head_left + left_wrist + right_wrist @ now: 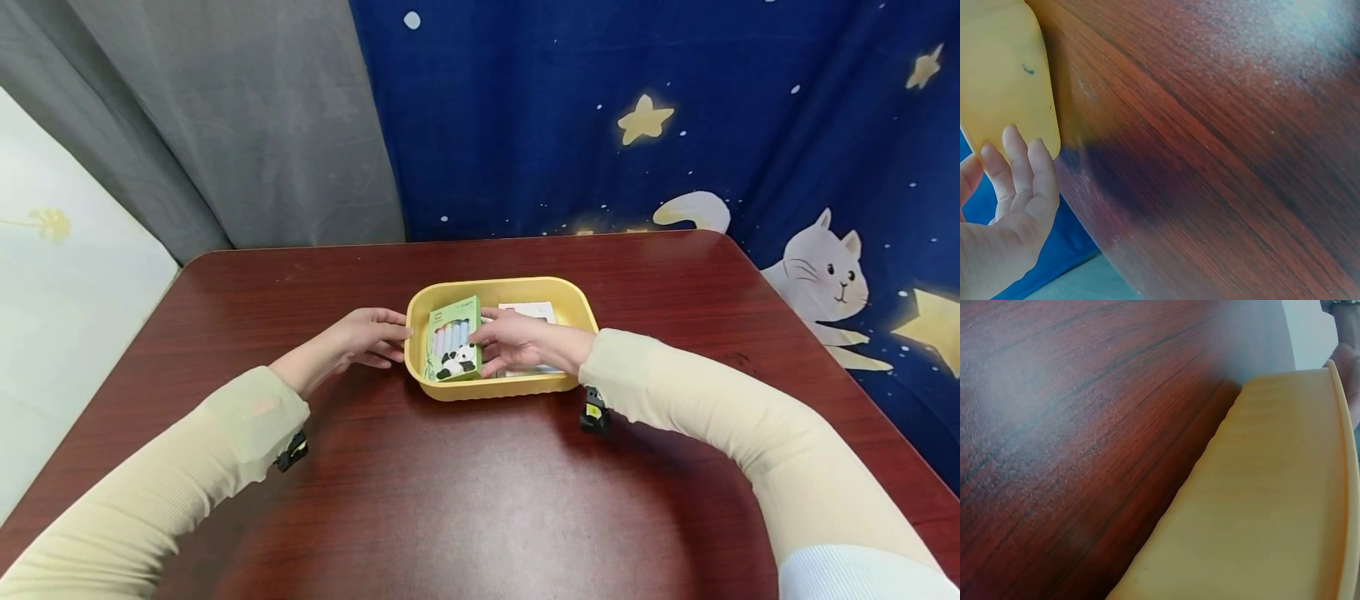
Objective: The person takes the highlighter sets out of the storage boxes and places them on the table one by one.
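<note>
A yellow plastic basket (450, 389) stands on the table toward its far side. Inside it at the left is a green box of coloured markers (452, 333) with pandas printed on the front, tilted in this view. My right hand (517, 337) reaches into the basket and grips that box by its right edge. Partly hidden under this hand lies a white flat pack (536, 311). At the basket's left end, my left hand (367, 337) rests its loosely extended fingertips against the outer wall. The left wrist view shows those fingers (1019, 162) along the yellow side.
The dark red wooden table (480, 492) spreads around the basket. Behind it hang a grey curtain (285, 125) and a blue one with stars and a cat (525, 117). A white panel (67, 275) stands at the left.
</note>
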`<state>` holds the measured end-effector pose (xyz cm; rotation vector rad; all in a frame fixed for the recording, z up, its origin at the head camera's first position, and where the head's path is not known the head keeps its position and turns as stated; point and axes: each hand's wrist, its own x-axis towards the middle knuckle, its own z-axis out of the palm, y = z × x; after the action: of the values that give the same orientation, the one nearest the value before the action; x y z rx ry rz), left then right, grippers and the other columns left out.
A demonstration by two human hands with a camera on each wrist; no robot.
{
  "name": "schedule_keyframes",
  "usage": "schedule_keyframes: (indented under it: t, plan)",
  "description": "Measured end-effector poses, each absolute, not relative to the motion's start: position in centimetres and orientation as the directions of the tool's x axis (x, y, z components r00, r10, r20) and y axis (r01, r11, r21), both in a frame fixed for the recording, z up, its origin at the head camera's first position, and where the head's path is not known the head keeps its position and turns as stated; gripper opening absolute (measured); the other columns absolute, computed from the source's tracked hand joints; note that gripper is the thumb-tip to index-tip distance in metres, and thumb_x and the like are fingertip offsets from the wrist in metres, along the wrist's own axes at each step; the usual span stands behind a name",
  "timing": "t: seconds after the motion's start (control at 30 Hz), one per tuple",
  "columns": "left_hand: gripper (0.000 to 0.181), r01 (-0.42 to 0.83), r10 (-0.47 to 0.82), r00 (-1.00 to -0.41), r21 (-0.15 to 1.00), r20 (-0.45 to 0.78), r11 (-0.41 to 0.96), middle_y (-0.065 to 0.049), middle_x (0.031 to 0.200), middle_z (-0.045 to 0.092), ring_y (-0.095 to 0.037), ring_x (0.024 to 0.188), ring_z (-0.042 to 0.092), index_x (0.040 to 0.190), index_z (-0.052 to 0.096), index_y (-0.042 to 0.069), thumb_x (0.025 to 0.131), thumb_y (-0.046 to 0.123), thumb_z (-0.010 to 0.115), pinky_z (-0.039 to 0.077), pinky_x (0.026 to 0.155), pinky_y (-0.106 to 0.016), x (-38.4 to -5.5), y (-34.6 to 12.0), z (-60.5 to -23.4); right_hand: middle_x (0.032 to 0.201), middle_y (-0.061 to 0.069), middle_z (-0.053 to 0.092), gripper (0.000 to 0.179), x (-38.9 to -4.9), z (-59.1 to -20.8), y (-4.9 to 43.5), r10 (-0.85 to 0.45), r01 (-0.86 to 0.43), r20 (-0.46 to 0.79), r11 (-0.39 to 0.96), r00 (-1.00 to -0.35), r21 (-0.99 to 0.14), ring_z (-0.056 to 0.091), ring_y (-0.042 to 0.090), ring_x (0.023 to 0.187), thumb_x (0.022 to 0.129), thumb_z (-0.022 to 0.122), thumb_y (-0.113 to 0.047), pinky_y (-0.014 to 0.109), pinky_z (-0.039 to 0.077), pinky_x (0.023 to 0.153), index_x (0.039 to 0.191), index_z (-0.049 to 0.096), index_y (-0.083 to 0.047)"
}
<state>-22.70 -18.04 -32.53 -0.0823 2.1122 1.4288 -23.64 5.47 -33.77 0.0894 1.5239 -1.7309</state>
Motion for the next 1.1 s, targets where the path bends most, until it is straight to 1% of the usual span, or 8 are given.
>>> schedule_keyframes:
  t: [0.1,0.3,0.53,0.63,0.7,0.77,0.93,1.1]
  plan:
    - [0.048,-0.358,0.261,-0.832,0.834,-0.489,0.42,0.006,0.078,0.063,-0.008,0.068,0.064,0.132,0.038,-0.002,0.092,0.019,0.053,0.054,0.069,-0.028,-22.7,-18.0,-32.6,0.116,0.024,0.045,0.067,-23.6,-33.8,5.3,-0.502,0.592,-0.536,0.058,-0.679,-0.804,0.051,0.038,0.105,0.09,0.041,0.005,0.033,0.054,0.049,0.145,0.013,-0.023]
    - [0.046,-0.364,0.255,-0.835,0.837,-0.487,0.408,0.004,0.077,0.063,-0.008,0.066,0.064,0.131,0.038,-0.003,0.092,0.018,0.053,0.055,0.067,-0.028,-22.7,-17.8,-32.6,0.113,0.023,0.047,0.069,-23.7,-33.7,5.4,-0.492,0.582,-0.534,0.068,-0.687,-0.81,0.051,0.039,0.106,0.089,0.042,0.008,0.035,0.055,0.05,0.145,0.015,-0.023]
    - [0.044,-0.372,0.247,-0.833,0.831,-0.495,0.413,0.001,0.081,0.063,-0.008,0.065,0.064,0.13,0.039,-0.001,0.093,0.018,0.052,0.055,0.068,-0.029,-22.8,-17.7,-32.6,0.107,0.022,0.049,0.069,-23.8,-33.3,5.9,-0.478,0.55,-0.52,0.088,-0.708,-0.83,0.057,0.03,0.083,0.086,0.043,0.009,0.035,0.055,0.049,0.144,0.017,-0.02]
    - [0.044,-0.38,0.245,-0.83,0.83,-0.501,0.407,0.0,0.082,0.063,-0.008,0.065,0.063,0.131,0.038,-0.001,0.093,0.018,0.052,0.055,0.068,-0.029,-22.9,-17.7,-32.6,0.108,0.022,0.049,0.071,-23.8,-33.0,6.3,-0.466,0.546,-0.513,0.073,-0.721,-0.834,0.057,0.031,0.087,0.086,0.044,0.009,0.037,0.055,0.051,0.145,0.014,-0.019]
    - [0.045,-0.39,0.247,-0.826,0.831,-0.506,0.397,-0.001,0.084,0.062,-0.009,0.065,0.063,0.131,0.037,-0.001,0.093,0.018,0.052,0.055,0.068,-0.029,-22.9,-17.7,-32.7,0.111,0.022,0.048,0.075,-23.8,-32.7,6.5,-0.463,0.547,-0.51,0.062,-0.725,-0.835,0.055,0.031,0.092,0.086,0.044,0.01,0.037,0.056,0.053,0.146,0.009,-0.02]
    - [0.045,-0.4,0.25,-0.822,0.832,-0.511,0.385,-0.002,0.086,0.062,-0.009,0.066,0.062,0.131,0.037,0.0,0.093,0.018,0.051,0.056,0.068,-0.029,-22.9,-17.8,-32.7,0.113,0.021,0.047,0.077,-23.8,-32.4,6.8,-0.465,0.544,-0.505,0.056,-0.728,-0.837,0.054,0.03,0.093,0.086,0.044,0.009,0.035,0.056,0.052,0.147,0.006,-0.02]
    - [0.045,-0.403,0.268,-0.818,0.84,-0.509,0.364,-0.003,0.089,0.06,-0.01,0.067,0.061,0.132,0.035,-0.001,0.093,0.016,0.05,0.055,0.069,-0.03,-22.9,-17.8,-32.6,0.112,0.02,0.046,0.075,-23.8,-31.6,7.4,-0.481,0.523,-0.476,0.042,-0.737,-0.851,0.057,0.024,0.082,0.087,0.043,0.008,0.029,0.053,0.046,0.147,0.006,-0.019]
    - [0.045,-0.401,0.274,-0.817,0.841,-0.508,0.363,-0.002,0.087,0.061,-0.009,0.066,0.061,0.132,0.034,-0.002,0.094,0.016,0.05,0.055,0.067,-0.028,-22.9,-17.8,-32.6,0.111,0.021,0.046,0.074,-23.6,-31.0,7.9,-0.506,0.505,-0.438,0.006,-0.743,-0.863,0.06,0.023,0.078,0.086,0.042,0.008,0.029,0.053,0.045,0.146,0.006,-0.018]
